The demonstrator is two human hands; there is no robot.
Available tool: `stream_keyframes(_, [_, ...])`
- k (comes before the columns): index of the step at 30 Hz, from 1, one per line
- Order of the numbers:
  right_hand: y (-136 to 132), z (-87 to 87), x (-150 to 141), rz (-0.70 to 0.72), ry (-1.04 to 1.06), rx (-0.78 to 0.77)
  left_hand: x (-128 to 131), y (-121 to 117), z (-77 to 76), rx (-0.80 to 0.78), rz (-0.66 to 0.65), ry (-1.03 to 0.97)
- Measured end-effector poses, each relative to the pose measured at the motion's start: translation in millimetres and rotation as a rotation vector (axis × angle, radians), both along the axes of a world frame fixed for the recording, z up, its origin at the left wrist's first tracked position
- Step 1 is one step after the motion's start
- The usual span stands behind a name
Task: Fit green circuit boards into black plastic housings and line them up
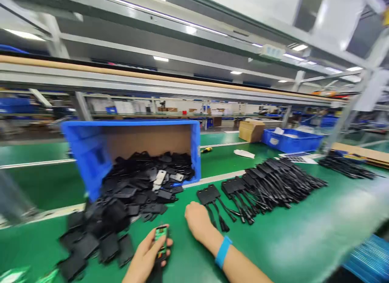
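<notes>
Green belt [273, 242]; tipped blue crate [91, 153]; factory shelving [182, 84] behind.

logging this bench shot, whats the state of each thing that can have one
blue bin: tipped on its side, open mouth facing the person
black plates: spilling from the bin onto the green belt
cabled boxes: laid in an overlapping row
left hand: gripping a small black part
right hand: fist down on the belt, beside the nearest cabled box
cardboard box: closed
far blue tray: upright
</notes>
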State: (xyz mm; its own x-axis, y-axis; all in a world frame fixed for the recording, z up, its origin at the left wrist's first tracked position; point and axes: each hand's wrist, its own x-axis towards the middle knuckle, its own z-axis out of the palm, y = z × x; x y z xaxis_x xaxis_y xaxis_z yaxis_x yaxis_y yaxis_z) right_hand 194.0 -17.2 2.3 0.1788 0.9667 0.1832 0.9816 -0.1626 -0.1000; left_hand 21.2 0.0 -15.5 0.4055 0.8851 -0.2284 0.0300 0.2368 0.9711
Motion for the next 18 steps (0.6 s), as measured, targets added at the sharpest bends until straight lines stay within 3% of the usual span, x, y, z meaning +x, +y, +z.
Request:
stream_keyframes(3, [4,-9.3,2,-0.055,0.006,0.016,5,-6,10.8,0.005,-0.039,-0.068])
stream_keyframes(6, [-3,-10.0,3,-0.046,0.032,0.085,4,-5,6.4,0.034,-0.074,-0.100])
stream_keyframes(11, [-4,-0.4,-5,0.088,0.138,0.153,1,-2,-1.1,0.025,-0.095,-0.136])
stream_keyframes(18, [59,7.5,-41,0.305,0.182,0.135,4,-1,-2.4,-0.024,-0.037,-0.188])
